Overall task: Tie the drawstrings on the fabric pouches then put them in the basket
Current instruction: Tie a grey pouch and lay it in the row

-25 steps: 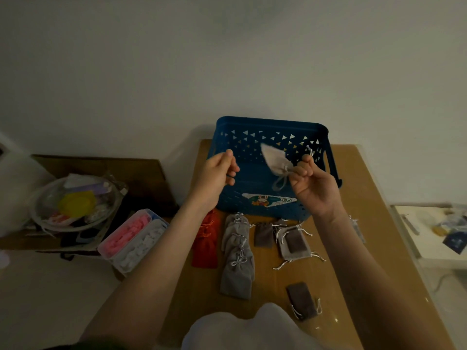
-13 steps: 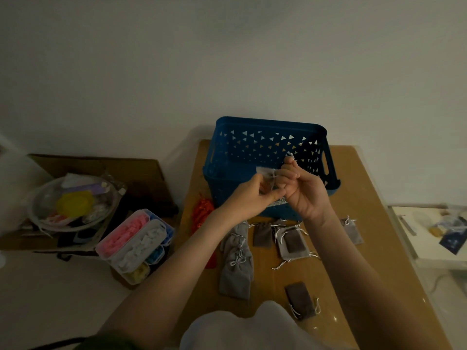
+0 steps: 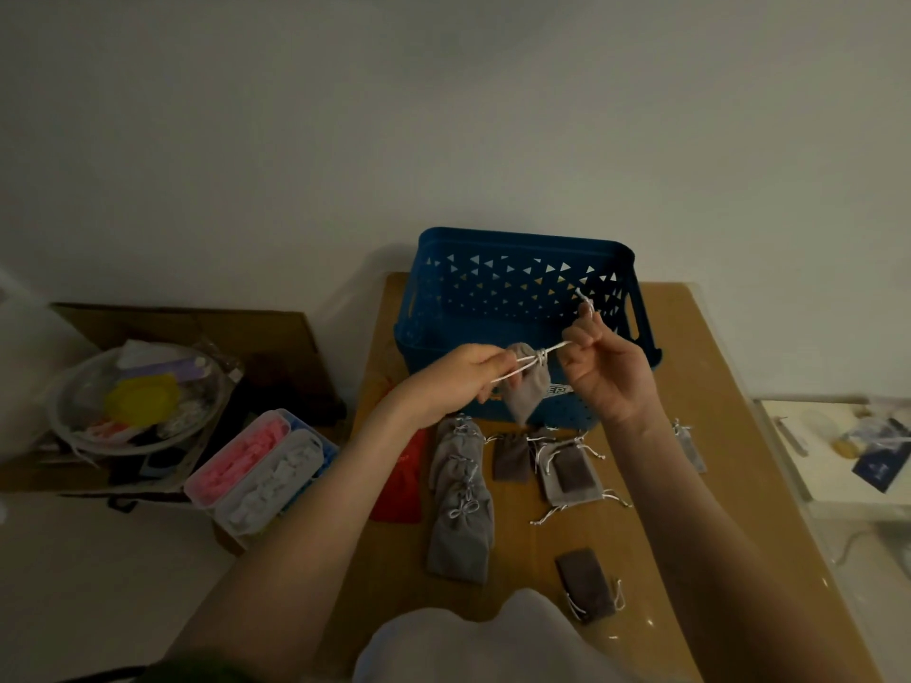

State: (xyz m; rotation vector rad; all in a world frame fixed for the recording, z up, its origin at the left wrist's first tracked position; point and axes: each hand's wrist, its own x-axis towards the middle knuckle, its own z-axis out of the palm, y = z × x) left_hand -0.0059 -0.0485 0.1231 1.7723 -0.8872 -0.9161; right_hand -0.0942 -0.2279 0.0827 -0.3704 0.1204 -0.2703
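Observation:
A small grey pouch [image 3: 527, 386] hangs in the air in front of the blue basket [image 3: 517, 293], its white drawstrings knotted at the neck. My left hand [image 3: 463, 377] pinches one string end at the pouch's left. My right hand [image 3: 604, 367] pinches the other string, which runs taut up to the right and sticks out above my fingers. Several more grey and brown pouches [image 3: 461, 510] and a red one [image 3: 402, 480] lie on the brown table [image 3: 710, 396] below my hands.
A pink, white and blue compartment box [image 3: 261, 468] sits at the table's left edge. A clear bowl of small items [image 3: 133, 396] rests on a cardboard box further left. A low white table with papers [image 3: 838, 451] stands to the right.
My hands were together at the pouch; now they have drawn apart, pulling the drawstrings taut to either side. The pouch now hangs lower between them.

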